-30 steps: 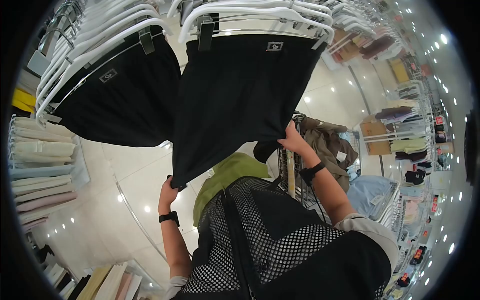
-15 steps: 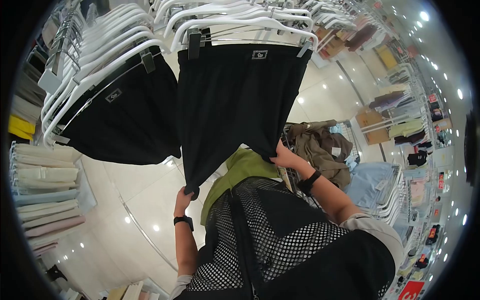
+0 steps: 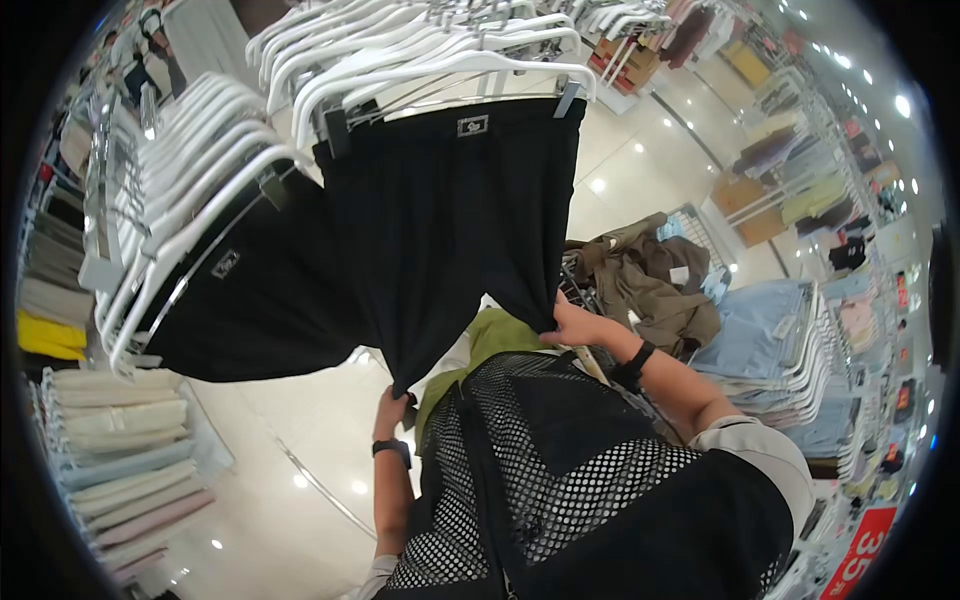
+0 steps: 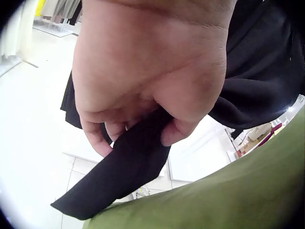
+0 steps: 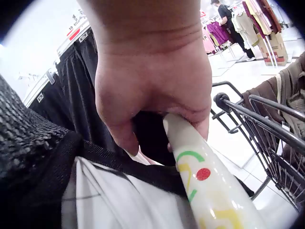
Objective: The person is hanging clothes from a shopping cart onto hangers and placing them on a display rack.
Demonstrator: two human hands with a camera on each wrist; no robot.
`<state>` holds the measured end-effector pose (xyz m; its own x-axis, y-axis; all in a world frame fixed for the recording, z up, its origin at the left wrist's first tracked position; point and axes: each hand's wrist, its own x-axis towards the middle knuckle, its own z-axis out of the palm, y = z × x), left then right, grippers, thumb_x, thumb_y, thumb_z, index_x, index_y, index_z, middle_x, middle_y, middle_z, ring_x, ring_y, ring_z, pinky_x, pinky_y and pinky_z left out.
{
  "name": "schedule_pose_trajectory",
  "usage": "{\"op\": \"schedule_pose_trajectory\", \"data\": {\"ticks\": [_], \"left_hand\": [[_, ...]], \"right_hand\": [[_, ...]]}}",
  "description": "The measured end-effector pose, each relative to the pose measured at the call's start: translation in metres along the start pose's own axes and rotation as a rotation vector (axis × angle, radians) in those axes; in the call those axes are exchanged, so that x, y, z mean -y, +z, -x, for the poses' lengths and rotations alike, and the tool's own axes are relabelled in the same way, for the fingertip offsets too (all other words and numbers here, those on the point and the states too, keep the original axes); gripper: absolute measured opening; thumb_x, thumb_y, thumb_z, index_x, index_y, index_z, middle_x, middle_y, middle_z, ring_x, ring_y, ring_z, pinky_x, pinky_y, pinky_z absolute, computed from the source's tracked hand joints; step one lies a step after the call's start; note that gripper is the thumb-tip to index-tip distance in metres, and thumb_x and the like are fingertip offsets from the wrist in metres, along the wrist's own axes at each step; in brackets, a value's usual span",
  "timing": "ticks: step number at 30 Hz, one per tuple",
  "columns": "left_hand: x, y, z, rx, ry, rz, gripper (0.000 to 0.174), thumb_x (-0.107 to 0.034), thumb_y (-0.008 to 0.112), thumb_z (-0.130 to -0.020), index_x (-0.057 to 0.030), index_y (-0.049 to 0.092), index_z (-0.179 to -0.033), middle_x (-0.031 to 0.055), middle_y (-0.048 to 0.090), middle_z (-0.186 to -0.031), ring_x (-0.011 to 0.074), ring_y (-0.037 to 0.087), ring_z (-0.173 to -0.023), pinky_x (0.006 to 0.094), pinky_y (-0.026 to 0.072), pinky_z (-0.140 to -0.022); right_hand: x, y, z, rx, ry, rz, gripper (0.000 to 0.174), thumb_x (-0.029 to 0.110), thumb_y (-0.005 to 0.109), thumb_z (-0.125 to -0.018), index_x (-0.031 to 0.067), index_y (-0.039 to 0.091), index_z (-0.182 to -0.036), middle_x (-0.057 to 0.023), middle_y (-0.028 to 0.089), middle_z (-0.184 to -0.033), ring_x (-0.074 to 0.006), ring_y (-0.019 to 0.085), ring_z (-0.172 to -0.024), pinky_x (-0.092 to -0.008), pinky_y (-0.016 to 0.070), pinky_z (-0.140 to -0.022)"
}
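Note:
A pair of black shorts (image 3: 450,200) hangs by clips from a white hanger (image 3: 440,72), with a small patch at the waistband. My left hand (image 3: 394,412) pinches the lower corner of one leg, drawing the cloth to a point. In the left wrist view, a flap of black cloth (image 4: 128,167) passes between thumb and fingers. The other leg's hem is gripped by my right hand (image 3: 580,325), close to my body. In the right wrist view, a white bar with coloured print (image 5: 209,191) overlaps the fingers of that hand. A second black garment (image 3: 260,290) hangs alongside.
White hangers (image 3: 200,150) crowd the racks ahead. A wire cart (image 5: 271,148) with brown clothes (image 3: 650,285) stands at my right, beside light-blue garments (image 3: 750,325). Pale folded clothes (image 3: 125,440) hang at the left. A person (image 5: 231,28) stands in the distance.
Both hands have come lower and closer together, still holding the shorts, so the legs are less spread. The head view has shifted, and the racks sit lower in it.

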<state>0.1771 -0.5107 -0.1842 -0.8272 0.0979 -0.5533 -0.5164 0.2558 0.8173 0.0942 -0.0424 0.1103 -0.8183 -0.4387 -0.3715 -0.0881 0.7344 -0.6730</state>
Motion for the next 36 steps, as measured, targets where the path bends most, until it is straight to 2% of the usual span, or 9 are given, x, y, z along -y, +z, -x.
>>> {"op": "schedule_pose_trajectory", "data": {"ticks": [6,9,15,17,21,25,30,34,36], "left_hand": [[-0.069,-0.006,0.034,0.088,-0.052,-0.342,0.041,-0.017,0.063,-0.083,0.006,0.066,-0.117,0.0232,0.074,-0.103,0.033,0.072,-0.098,0.041,0.0557,-0.087],[-0.038,-0.008,0.038,-0.041,0.007,-0.348,0.04,-0.014,0.062,-0.086,0.0077,0.065,-0.119,0.0233,0.074,-0.103,0.033,0.073,-0.097,0.0407,0.0561,-0.085],[0.013,0.009,0.08,-0.165,-0.09,-0.101,0.035,-0.023,0.065,-0.091,0.0054,0.066,-0.111,0.0202,0.073,-0.096,0.0331,0.071,-0.092,0.0436,0.053,-0.078],[0.025,0.004,0.083,-0.143,-0.117,-0.155,0.036,-0.027,0.065,-0.093,0.0071,0.068,-0.106,0.0134,0.072,-0.088,0.0226,0.068,-0.081,0.0387,0.0519,-0.071],[0.027,0.009,0.09,-0.075,-0.218,-0.18,0.047,-0.036,0.067,-0.094,0.0087,0.068,-0.109,0.0078,0.068,-0.083,0.0184,0.063,-0.075,0.0362,0.0499,-0.065],[0.025,-0.014,0.088,-0.004,-0.456,-0.202,0.056,-0.039,0.067,-0.096,0.0076,0.061,-0.126,0.015,0.071,-0.106,0.0285,0.07,-0.093,0.0439,0.0579,-0.072],[-0.036,-0.02,0.095,0.095,-0.101,-0.466,0.066,-0.02,0.076,-0.088,0.0089,0.046,-0.139,0.0249,0.066,-0.118,0.0341,0.066,-0.107,0.0436,0.0537,-0.092],[-0.075,-0.011,0.083,0.179,-0.072,-0.62,0.097,-0.014,0.079,-0.084,0.0031,0.015,-0.155,0.033,0.048,-0.142,0.0407,0.048,-0.135,0.0454,0.0388,-0.114],[-0.102,0.01,0.078,0.195,-0.025,-0.626,0.085,-0.015,0.075,-0.088,-0.0017,0.024,-0.155,0.0321,0.048,-0.143,0.0396,0.048,-0.136,0.0467,0.0407,-0.112]], "right_hand": [[0.004,-0.003,0.007,0.337,0.081,-0.026,0.079,0.018,0.071,-0.087,0.006,0.034,-0.156,-0.0335,0.019,-0.157,-0.0487,0.031,-0.141,-0.0477,0.0333,-0.116],[-0.002,0.01,0.012,0.136,0.043,-0.173,0.076,0.012,0.069,-0.087,0.0084,0.035,-0.156,-0.0352,0.015,-0.159,-0.0488,0.027,-0.144,-0.0498,0.0333,-0.116],[-0.015,0.031,0.017,-0.203,-0.341,0.111,0.082,0.004,0.065,-0.086,0.0104,0.027,-0.159,-0.0334,0.009,-0.162,-0.0478,0.061,-0.108,-0.0487,0.0466,-0.105],[-0.013,0.032,0.015,0.025,-0.128,-0.168,0.08,0.002,0.065,-0.087,0.0072,0.028,-0.158,-0.0246,0.006,-0.168,-0.0431,0.041,-0.139,-0.0422,0.0401,-0.111],[-0.013,0.004,0.053,0.012,0.014,-0.467,0.084,0.0,0.06,-0.09,0.0077,0.014,-0.16,-0.0194,0.04,-0.148,-0.0262,0.062,-0.106,-0.0376,0.0501,-0.094],[-0.08,-0.029,0.093,-0.408,0.048,-0.657,0.044,-0.004,0.055,-0.088,0.006,0.056,-0.131,-0.0069,0.066,-0.112,-0.0163,0.066,-0.092,-0.0306,0.0536,-0.082],[-0.227,-0.022,0.182,-0.709,0.698,0.26,0.04,0.002,0.059,-0.084,0.0096,0.059,-0.123,-0.0153,0.066,-0.123,-0.0366,0.063,-0.114,-0.0453,0.053,-0.092],[-0.286,0.017,0.223,-0.843,0.77,0.04,0.039,0.004,0.061,-0.083,0.0081,0.06,-0.122,-0.0164,0.07,-0.116,-0.0362,0.066,-0.111,-0.0451,0.053,-0.092],[-0.289,0.039,0.238,-0.773,0.766,0.015,0.034,0.003,0.061,-0.085,0.0045,0.06,-0.118,-0.0176,0.071,-0.112,-0.0386,0.066,-0.107,-0.0487,0.053,-0.088]]}}
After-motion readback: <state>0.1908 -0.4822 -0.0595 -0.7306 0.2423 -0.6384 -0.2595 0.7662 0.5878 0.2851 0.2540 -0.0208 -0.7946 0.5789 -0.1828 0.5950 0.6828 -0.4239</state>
